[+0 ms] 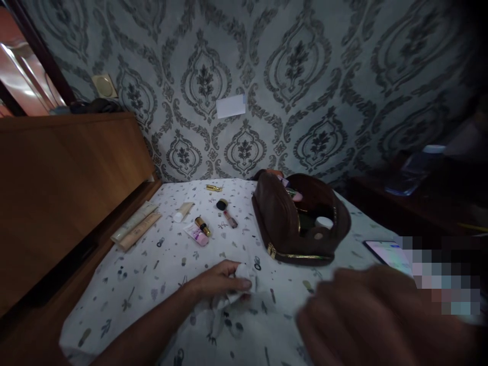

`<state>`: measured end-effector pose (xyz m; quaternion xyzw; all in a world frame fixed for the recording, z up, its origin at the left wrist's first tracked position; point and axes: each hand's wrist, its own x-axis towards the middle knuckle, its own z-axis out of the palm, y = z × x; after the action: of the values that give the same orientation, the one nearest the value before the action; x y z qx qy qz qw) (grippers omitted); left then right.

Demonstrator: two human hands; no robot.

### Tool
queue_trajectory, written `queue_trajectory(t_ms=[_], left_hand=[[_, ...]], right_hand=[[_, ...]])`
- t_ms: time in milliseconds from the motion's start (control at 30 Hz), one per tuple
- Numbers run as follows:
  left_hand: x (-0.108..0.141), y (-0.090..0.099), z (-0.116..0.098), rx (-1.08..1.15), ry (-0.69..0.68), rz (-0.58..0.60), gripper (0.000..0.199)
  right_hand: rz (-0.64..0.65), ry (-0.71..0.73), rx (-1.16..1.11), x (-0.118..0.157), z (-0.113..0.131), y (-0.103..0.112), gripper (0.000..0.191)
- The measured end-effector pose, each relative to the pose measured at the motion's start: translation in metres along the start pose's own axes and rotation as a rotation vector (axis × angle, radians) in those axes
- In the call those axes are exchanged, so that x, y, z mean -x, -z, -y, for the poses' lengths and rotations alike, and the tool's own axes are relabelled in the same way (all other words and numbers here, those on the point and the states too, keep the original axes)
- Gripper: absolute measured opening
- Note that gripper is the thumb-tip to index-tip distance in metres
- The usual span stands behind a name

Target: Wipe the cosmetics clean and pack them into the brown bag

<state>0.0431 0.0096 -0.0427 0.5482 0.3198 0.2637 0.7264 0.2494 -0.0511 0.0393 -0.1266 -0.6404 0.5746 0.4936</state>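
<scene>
My left hand (224, 282) pinches a crumpled white tissue (246, 274) just above the patterned sheet, thumb on top. Large and blurred at the lower right, my right hand (366, 315) has its fingers curled in; whatever they may hold is hidden. Beyond my left hand lie a pink and white tube (197, 235), a gold and black bottle (203, 226), a lip gloss tube (230, 219) and a small round black-topped container (221, 204). An open brown cosmetic bag (278, 218) stands right of them, with a white-lidded jar (324, 222) inside.
Two long beige tubes (135, 226) lie by the wooden headboard (76, 168) at left. A small cream tube (183, 211) and a gold item (214, 188) are farther back. A phone (389, 252) lies right of the bag; a clear bottle (415, 170) stands beyond it.
</scene>
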Motion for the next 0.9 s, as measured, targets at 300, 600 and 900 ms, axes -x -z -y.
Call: queue_trajectory(t_ms=[300, 600, 900], left_hand=[[-0.008, 0.026, -0.021, -0.194, -0.158, -0.395, 0.047], [-0.026, 0.079, -0.044, -0.797, -0.286, -0.615, 0.034], [-0.118, 0.13, -0.077, -1.188, -0.24, -0.813, 0.023]], right_hand=[[-0.376, -0.32, 0.1, -0.055, -0.092, 0.012, 0.053], [-0.286, -0.321, 0.365, -0.047, -0.147, 0.031, 0.029], [-0.278, -0.27, 0.487, -0.036, -0.142, 0.026, 0.018]])
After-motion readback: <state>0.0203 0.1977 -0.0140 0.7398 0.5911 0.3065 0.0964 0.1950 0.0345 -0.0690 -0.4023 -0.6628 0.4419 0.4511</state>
